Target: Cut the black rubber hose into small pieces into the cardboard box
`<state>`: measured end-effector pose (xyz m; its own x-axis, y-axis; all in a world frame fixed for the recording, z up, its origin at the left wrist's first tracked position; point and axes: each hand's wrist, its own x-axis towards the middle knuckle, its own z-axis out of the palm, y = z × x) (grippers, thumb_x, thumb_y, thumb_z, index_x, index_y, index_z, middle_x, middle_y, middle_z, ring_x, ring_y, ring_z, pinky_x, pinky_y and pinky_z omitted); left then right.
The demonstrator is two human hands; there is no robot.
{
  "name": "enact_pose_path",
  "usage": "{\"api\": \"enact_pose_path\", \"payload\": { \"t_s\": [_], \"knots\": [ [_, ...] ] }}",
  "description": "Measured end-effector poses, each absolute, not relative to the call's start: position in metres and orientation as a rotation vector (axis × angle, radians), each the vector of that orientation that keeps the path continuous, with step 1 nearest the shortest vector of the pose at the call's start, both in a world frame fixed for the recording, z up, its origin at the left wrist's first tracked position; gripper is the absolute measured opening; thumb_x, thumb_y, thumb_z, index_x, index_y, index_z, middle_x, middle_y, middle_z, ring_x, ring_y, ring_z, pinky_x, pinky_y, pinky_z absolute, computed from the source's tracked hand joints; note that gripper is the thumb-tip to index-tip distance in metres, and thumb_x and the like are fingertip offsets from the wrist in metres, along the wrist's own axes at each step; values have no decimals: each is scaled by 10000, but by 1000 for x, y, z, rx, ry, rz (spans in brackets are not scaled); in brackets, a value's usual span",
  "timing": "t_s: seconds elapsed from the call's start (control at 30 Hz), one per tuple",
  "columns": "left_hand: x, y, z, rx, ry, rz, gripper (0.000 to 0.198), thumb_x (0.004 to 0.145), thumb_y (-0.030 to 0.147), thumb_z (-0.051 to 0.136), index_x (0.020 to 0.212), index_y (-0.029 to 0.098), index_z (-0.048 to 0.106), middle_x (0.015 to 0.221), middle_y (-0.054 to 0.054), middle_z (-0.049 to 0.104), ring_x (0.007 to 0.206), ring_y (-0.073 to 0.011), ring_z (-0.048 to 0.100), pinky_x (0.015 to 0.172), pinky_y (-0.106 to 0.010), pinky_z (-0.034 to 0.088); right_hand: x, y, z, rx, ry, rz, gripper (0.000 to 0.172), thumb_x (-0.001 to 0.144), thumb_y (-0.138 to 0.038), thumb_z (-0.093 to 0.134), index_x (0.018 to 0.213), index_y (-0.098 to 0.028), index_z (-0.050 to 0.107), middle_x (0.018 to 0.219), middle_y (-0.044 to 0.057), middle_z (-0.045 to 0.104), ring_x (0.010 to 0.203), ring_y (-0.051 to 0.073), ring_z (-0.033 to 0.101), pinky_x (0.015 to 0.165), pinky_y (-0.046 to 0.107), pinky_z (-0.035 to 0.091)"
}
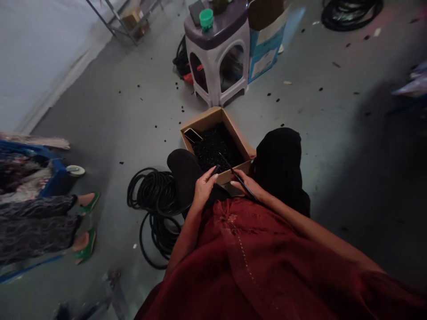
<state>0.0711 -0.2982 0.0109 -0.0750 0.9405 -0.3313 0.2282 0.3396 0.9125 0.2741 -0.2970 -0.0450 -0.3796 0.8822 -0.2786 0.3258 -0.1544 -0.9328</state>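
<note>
My left hand (204, 187) pinches a small black piece (216, 169) between thumb and fingertips. My right hand (248, 184) is closed around a long thin dark tool (228, 164), whose narrow tip points forward and left; its exact kind is not clear. Both hands are close together above the near edge of an open cardboard box (235, 126) between my knees. Many small black pieces (216, 142) fill the box's bottom. A dark rectangular object with a pale rim (193, 135) leans in its far left corner.
Coils of black tubing (150, 191) lie left of my leg. Ahead stands a plastic stool (216, 58) with a green-capped item (206, 19), beside a blue carton (267, 49). At left are a blue cart (55, 178) and another person's feet (86, 246). Black scraps dot the floor.
</note>
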Motion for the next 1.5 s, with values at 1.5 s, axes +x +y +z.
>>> {"api": "enact_pose_path", "payload": {
  "t_s": [1.5],
  "knots": [
    [74, -298, -11, 1147, 1586, 775, 438, 822, 379, 599, 1152, 105, 690, 709, -12, 653, 616, -107, 519, 645, -235, 427, 279, -295, -13, -1432, -2266, 1237, 484, 913, -500, 496, 1267, -171, 486, 1158, 153, 575, 1064, 279, 569, 888, 385, 456]
  ]
}}
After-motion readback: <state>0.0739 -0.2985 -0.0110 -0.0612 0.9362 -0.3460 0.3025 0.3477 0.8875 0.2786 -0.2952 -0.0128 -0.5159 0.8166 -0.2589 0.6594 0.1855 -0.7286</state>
